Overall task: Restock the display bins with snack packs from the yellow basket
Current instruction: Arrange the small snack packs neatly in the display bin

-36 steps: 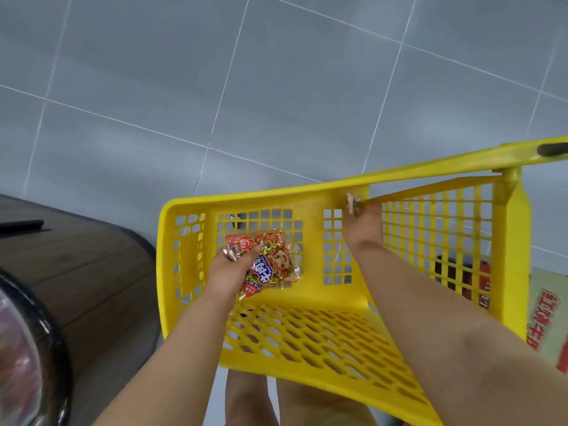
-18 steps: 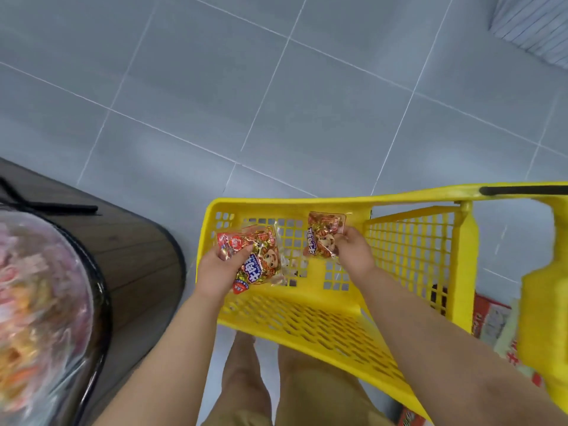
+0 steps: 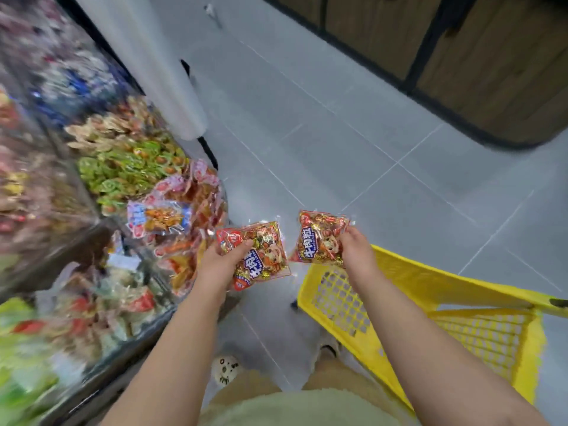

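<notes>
My left hand (image 3: 222,263) grips a red and gold snack pack (image 3: 261,256) with a cartoon face on it, held over the floor beside the display. My right hand (image 3: 356,252) pinches a second pack of the same kind (image 3: 319,238) by its right edge, above the front corner of the yellow basket (image 3: 455,290). The basket sits low at the right and its inside looks bare where I can see it. The display bins (image 3: 123,192) fill the left side, packed with colourful snack packs and blurred by motion.
A white pillar (image 3: 159,75) stands behind the bins. A wooden cabinet with black trim (image 3: 491,72) runs along the top right. Grey tiled floor (image 3: 338,133) lies open between them. My legs and one slipper (image 3: 226,368) show at the bottom.
Both hands have lifted their packs out of the basket and swung left toward the bins. The view has turned from the floor and basket to the display, and the basket now lies at the right.
</notes>
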Demonstrator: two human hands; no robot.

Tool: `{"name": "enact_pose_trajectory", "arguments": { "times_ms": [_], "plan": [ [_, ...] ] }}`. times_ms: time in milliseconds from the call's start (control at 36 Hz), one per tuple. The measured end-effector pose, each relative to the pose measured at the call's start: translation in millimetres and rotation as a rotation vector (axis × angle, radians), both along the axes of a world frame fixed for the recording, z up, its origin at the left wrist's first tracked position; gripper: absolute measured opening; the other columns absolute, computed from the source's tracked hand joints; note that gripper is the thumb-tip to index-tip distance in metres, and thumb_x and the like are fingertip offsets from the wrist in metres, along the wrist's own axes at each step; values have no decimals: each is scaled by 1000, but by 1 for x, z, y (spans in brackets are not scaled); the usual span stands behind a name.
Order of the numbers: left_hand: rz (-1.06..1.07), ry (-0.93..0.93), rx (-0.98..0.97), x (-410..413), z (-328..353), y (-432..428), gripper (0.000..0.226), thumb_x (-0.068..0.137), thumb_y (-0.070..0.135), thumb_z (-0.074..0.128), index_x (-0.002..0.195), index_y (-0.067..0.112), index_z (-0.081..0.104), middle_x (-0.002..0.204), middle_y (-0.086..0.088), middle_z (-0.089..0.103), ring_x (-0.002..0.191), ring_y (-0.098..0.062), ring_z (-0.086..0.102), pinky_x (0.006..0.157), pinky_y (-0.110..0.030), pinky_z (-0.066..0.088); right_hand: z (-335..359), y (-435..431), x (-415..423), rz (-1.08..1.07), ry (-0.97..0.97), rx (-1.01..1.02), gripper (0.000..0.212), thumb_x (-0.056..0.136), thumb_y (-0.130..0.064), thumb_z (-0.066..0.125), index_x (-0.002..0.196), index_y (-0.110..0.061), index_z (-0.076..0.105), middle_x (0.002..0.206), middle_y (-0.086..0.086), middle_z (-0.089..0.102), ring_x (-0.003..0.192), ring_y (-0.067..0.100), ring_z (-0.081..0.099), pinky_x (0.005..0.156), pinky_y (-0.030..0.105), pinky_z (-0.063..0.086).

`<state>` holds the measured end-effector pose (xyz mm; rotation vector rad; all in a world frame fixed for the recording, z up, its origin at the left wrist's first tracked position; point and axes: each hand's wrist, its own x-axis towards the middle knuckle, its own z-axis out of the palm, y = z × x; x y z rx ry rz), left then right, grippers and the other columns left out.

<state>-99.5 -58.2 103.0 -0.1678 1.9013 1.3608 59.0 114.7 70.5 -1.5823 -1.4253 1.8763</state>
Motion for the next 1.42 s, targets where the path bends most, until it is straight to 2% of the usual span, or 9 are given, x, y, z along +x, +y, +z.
{"name": "enact_pose_trajectory", "arguments": {
  "times_ms": [278, 389, 611, 750, 889, 1000, 1111, 1250, 1417],
  "plan": [
    [303, 78, 27, -96, 61, -176, 76, 69, 38, 84, 132, 10, 52, 121, -10, 64, 108, -31, 64, 96, -52, 50, 51, -136, -141, -70, 220, -127, 23, 91, -8, 42, 81, -12, 62, 68, -3, 65, 60, 11, 63, 57, 26, 53],
    [394, 114, 37, -127, 72, -238, 52, 72, 35, 83, 113, 15, 58, 107, -9, 71, 95, -29, 69, 84, -50, 56, 69, -194, -193, -24, 330, -207, 24, 91, -13, 42, 80, -14, 63, 64, -3, 68, 54, 11, 63, 47, 21, 49],
    [487, 93, 98, -150, 86, -319, 34, 77, 27, 81, 102, 17, 61, 79, -7, 76, 71, -28, 74, 61, -45, 60, 92, -304, -263, 439, 214, -297, 49, 87, -49, 58, 127, -22, 54, 124, 2, 61, 117, 26, 55, 101, 55, 41],
    [585, 120, 72, -162, 89, -344, 61, 73, 35, 82, 121, 9, 55, 102, -9, 73, 89, -29, 71, 79, -46, 58, 104, -329, -290, 441, 238, -415, 35, 87, -28, 66, 117, -12, 60, 103, 9, 71, 95, 27, 67, 78, 42, 56],
    [702, 99, 150, -179, 88, -353, 37, 75, 31, 81, 102, 18, 59, 74, -3, 76, 63, -23, 73, 50, -35, 56, 107, -324, -317, 175, 343, -413, 41, 84, -13, 68, 121, -10, 50, 93, 5, 65, 74, 15, 63, 59, 27, 52],
    [756, 175, 147, -199, 90, -353, 27, 77, 26, 80, 95, 17, 63, 70, 0, 75, 61, -21, 73, 50, -31, 55, 118, -310, -353, 114, 459, -533, 56, 90, 0, 58, 140, -14, 36, 116, 14, 59, 96, 17, 55, 84, 26, 48],
    [801, 204, 133, -222, 96, -349, 28, 76, 28, 81, 96, 18, 64, 71, -1, 75, 61, -20, 72, 52, -31, 54, 127, -297, -396, 184, 390, -431, 40, 93, -10, 57, 130, -16, 46, 124, 3, 52, 111, 18, 54, 97, 34, 48],
    [836, 225, 107, -250, 99, -344, 46, 70, 34, 84, 107, 18, 62, 91, -7, 76, 82, -29, 73, 75, -47, 59, 128, -287, -459, 230, 350, -328, 23, 93, -12, 57, 116, -10, 58, 81, -1, 55, 64, 9, 50, 63, 23, 48],
    [850, 253, 108, -279, 107, -339, 93, 41, 55, 86, 119, 14, 57, 113, -13, 68, 103, -36, 66, 93, -56, 50, 107, -287, -497, 561, 115, 81, 29, 84, -8, 66, 108, -9, 49, 106, 13, 61, 81, 21, 58, 75, 34, 50]
  ]
}}
